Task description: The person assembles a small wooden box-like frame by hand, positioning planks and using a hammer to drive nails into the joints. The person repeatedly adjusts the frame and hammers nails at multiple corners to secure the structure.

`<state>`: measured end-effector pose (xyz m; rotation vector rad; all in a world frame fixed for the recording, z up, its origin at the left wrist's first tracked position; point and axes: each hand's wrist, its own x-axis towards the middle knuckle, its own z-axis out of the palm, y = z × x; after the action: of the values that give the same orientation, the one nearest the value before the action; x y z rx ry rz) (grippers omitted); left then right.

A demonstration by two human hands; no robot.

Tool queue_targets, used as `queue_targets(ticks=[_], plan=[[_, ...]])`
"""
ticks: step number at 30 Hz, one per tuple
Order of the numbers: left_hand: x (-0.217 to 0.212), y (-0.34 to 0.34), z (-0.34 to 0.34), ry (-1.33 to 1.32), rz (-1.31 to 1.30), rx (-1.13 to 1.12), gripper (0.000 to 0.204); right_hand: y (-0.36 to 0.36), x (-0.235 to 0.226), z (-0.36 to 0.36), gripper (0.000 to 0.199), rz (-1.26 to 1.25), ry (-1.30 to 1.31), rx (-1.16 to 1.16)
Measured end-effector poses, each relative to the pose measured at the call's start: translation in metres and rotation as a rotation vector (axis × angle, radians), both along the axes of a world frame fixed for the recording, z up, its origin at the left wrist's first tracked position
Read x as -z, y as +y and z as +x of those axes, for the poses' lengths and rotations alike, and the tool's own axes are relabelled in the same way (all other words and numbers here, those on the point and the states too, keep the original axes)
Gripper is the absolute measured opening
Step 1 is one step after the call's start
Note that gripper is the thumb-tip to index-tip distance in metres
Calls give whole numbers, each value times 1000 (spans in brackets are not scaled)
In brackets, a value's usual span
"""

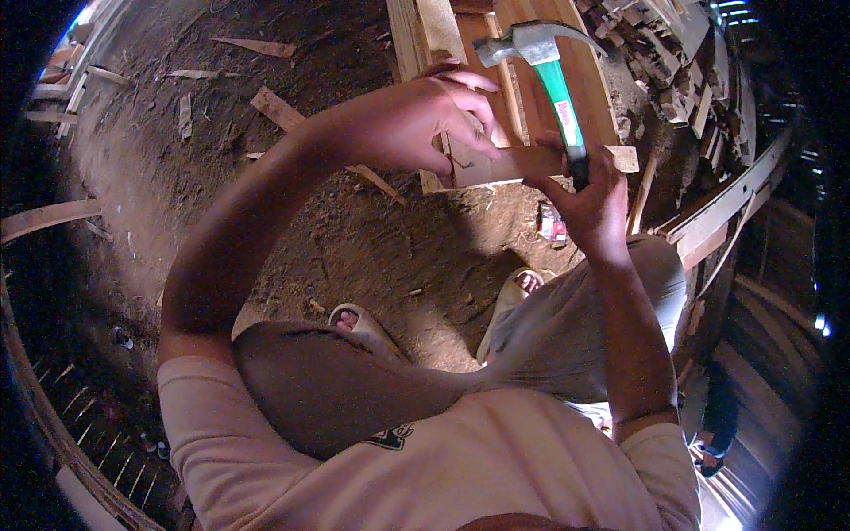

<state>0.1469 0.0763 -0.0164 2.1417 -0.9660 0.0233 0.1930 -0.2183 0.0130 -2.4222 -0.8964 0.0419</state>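
Observation:
My right hand [598, 199] is wrapped round the lower grip of a claw hammer [553, 84] with a green handle and steel head. The hammer stands upright in view, its head over a wooden workpiece [522, 166] of light boards. My right thumb reaches toward the near edge of that wood. My left hand [456, 115] arches over the workpiece's left corner, fingers apart. A thin dark nail [463, 165] shows between its thumb and forefinger, by the near end of the wood; whether they touch it I cannot tell.
Offcuts [279, 108] lie scattered on the dirt floor [212, 150] at left. A pile of wood scraps [673, 62] rises at far right, above a long timber rail [730, 199]. A small red-and-white packet [552, 223] lies below the workpiece. Someone's foot [708, 460] shows at lower right.

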Motion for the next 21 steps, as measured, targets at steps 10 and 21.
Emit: queue_targets(ticks=[10,21], plan=[[-5,0,3,3,8,27,55,-4,3,0,51,-32,-75,15],[-6,0,8,-22,60,27,57,0,-15,2,48,-5,112,13]])
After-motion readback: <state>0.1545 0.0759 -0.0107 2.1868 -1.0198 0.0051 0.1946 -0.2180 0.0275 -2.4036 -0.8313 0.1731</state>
